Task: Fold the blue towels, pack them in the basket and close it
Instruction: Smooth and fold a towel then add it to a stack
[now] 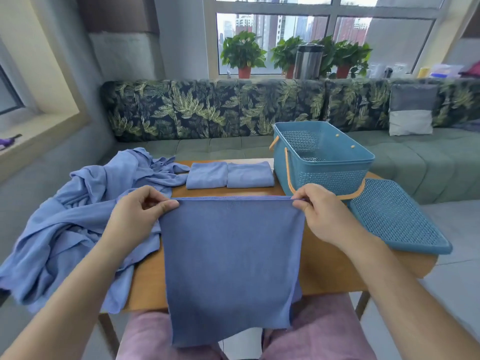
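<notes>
As fingers pinch top corners, towel hangs lengthwise

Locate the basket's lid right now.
In the head view the lid lies flat on the table's right end, beside the open basket and to the right of the right hand that pinches the towel.

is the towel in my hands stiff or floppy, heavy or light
Probably floppy: the towel hangs limp from its top edge, pinched by the left hand and right hand. Likely light, since fingertip pinches alone hold it up. Released at one corner, it would likely droop.
</notes>
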{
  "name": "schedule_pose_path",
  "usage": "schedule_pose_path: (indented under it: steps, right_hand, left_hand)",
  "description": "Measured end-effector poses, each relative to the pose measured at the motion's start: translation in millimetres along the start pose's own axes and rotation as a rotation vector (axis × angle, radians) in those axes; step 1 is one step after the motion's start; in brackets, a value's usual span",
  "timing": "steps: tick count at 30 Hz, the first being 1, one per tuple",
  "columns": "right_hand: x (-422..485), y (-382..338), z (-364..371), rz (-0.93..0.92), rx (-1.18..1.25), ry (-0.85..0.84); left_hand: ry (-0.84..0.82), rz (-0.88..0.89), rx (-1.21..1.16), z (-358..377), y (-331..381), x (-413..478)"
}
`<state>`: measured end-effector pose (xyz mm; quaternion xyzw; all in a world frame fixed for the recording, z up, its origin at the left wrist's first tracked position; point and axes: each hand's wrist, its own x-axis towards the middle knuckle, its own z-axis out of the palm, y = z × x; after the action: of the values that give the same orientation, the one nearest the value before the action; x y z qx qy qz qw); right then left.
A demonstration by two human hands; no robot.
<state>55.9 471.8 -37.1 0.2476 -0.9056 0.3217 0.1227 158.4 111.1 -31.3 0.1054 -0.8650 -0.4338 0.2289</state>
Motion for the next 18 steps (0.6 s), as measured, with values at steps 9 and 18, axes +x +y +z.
schedule_pose_path:
  steps: [9,18]
  right_hand:
    - [90,-56,-84,-0.061,-0.085,0.098]
    - [87,-92,-148,-0.126,-0.021,0.157]
  left_hand:
    - [0.102,0.275,0.096,-51,84,83]
    - [0.142,0.374,0.130,-89,134,76]
